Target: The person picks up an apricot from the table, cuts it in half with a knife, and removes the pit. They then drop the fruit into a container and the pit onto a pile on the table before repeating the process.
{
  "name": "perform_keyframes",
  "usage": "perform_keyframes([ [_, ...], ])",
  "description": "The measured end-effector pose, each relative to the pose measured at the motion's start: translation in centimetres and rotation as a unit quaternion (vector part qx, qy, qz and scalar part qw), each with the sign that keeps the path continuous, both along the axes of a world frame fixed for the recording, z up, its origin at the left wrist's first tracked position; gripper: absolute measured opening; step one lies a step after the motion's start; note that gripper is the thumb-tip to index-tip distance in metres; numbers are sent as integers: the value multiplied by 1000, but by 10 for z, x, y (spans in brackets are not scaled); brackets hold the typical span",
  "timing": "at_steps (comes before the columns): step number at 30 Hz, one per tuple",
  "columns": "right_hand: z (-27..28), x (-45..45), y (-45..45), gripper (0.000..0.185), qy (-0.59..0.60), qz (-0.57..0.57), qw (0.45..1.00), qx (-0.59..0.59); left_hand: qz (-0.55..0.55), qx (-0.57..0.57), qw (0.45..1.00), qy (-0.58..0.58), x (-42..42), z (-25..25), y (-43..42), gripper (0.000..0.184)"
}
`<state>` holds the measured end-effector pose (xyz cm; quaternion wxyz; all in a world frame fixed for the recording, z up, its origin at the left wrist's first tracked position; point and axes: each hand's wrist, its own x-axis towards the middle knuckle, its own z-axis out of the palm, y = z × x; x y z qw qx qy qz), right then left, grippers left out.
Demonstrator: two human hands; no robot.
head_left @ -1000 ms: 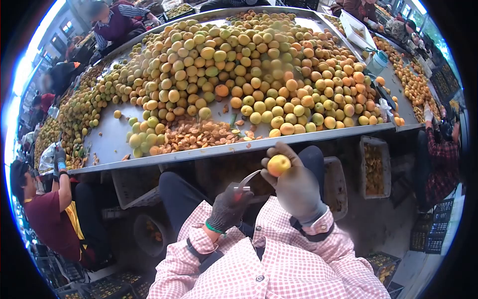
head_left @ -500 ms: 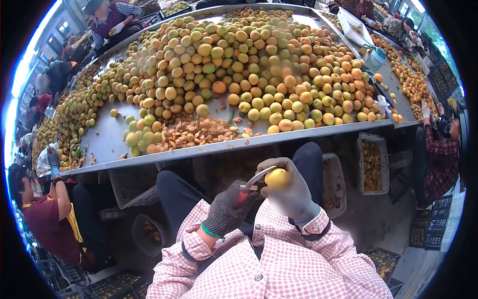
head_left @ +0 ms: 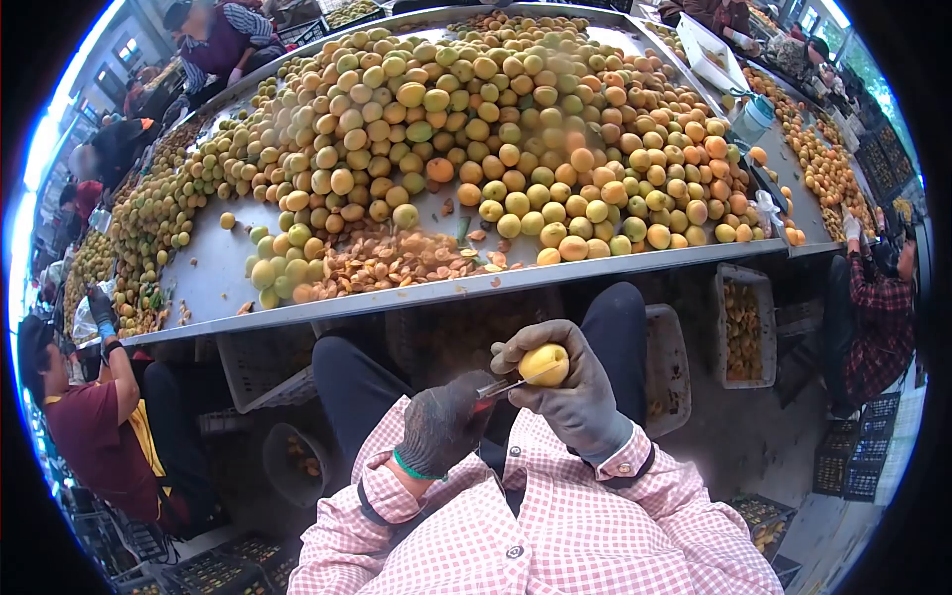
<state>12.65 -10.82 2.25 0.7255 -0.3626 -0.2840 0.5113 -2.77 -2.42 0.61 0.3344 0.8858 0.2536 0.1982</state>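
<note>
My left hand (head_left: pixel 444 421), in a dark knitted glove with a green band at the wrist, is closed around a small knife (head_left: pixel 503 388) with a red handle. The thin blade reaches rightward and meets the lower left side of a yellow apricot (head_left: pixel 544 365). My right hand (head_left: pixel 580 402), in a grey coated glove, grips that apricot between thumb and fingers above my lap. Beyond my knees, a large heap of apricots (head_left: pixel 397 109) covers much of a metal table (head_left: pixel 223 268). Brown apricot stones (head_left: pixel 397 260) lie piled near its front edge.
Crates (head_left: pixel 746 327) with fruit pieces and a bucket (head_left: pixel 296 464) stand on the floor around my legs. A co-worker in maroon (head_left: pixel 99 436) sits at the left, one in plaid (head_left: pixel 878 317) at the right. A bottle (head_left: pixel 751 119) stands on the table's right side.
The knife blade has swung from the apricot's upper left to its lower left. My right hand has turned the apricot and moved it slightly down.
</note>
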Motion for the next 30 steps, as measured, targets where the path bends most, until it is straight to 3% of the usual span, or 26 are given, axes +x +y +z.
perform_keyframes([
  [15,-2,-4,-4,50,-1,-23,1000,-7,5,-5,1000,-22,3,2,-5,32],
  [20,0,-6,-2,48,-61,-30,998,4,-1,18,999,35,13,3,4,36],
  [22,7,-2,4,43,67,-17,997,-29,13,0,995,97,23,6,9,35],
  [23,4,1,8,43,67,-17,997,-30,25,-20,987,159,27,7,10,35],
  [25,-6,10,19,44,-45,-71,994,-65,27,-45,991,123,31,-1,12,35],
  [27,-8,14,22,47,-56,-80,994,-44,30,-67,994,85,36,-2,11,35],
  [29,0,14,21,50,149,-55,987,8,18,-161,986,-39,38,1,2,38],
  [30,13,14,20,47,163,-34,986,15,19,-161,986,-40,36,-2,4,38],
])
